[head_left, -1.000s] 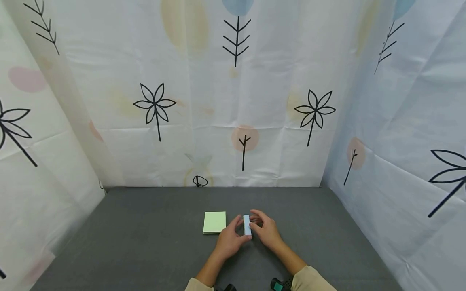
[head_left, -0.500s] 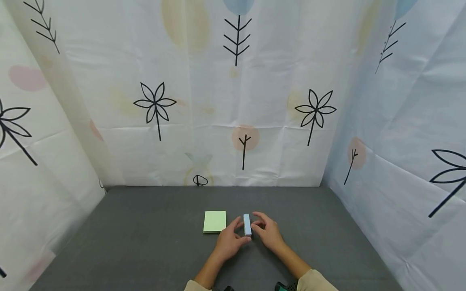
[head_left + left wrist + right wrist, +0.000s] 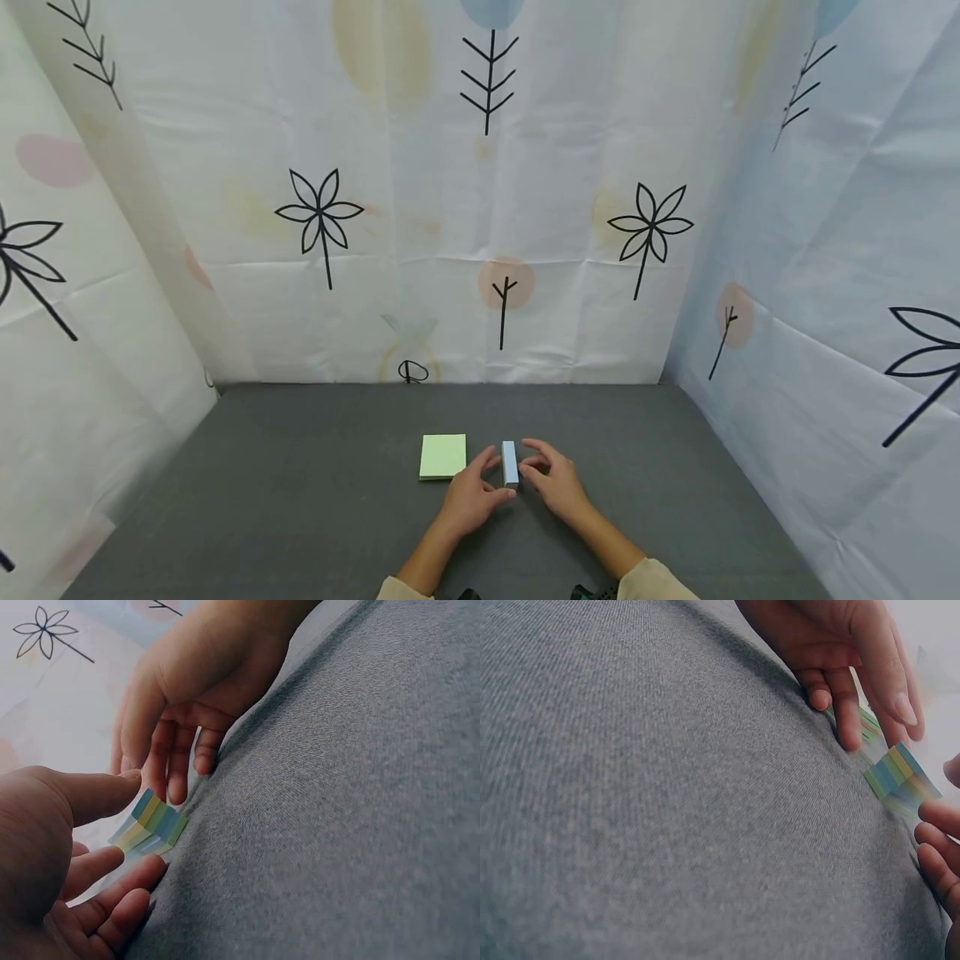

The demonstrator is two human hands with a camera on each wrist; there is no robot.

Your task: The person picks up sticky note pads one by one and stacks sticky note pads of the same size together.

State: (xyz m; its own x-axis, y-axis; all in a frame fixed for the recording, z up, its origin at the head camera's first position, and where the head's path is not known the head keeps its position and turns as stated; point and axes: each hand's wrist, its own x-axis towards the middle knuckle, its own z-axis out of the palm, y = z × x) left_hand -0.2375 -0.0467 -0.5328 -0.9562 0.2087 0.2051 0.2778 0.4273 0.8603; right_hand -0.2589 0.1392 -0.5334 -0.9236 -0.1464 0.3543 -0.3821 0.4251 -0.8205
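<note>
A small sticky note pad point(image 3: 509, 463) stands on its narrow side between the hands, pale blue on top. Its near end shows blue, yellow and green layers in the left wrist view point(image 3: 154, 823). The left hand point(image 3: 471, 497) lies along its left, thumb tip close to the near end and loosely bent fingers beside it. To its right, the right hand point(image 3: 558, 483) is held with thumb and fingers parted, a narrow gap from the pad. In the right wrist view, the right hand point(image 3: 941, 847) is partly cut off by the frame edge.
A light green square sticky note pad point(image 3: 442, 457) lies flat just left of the left hand. All this is on a grey cloth-covered table point(image 3: 315, 500). White printed curtains point(image 3: 420, 208) hang behind and at both sides.
The right hand has drawn back slightly to the right, its fingers parting from the striped pad. The left hand has barely shifted, and the pad stays standing.
</note>
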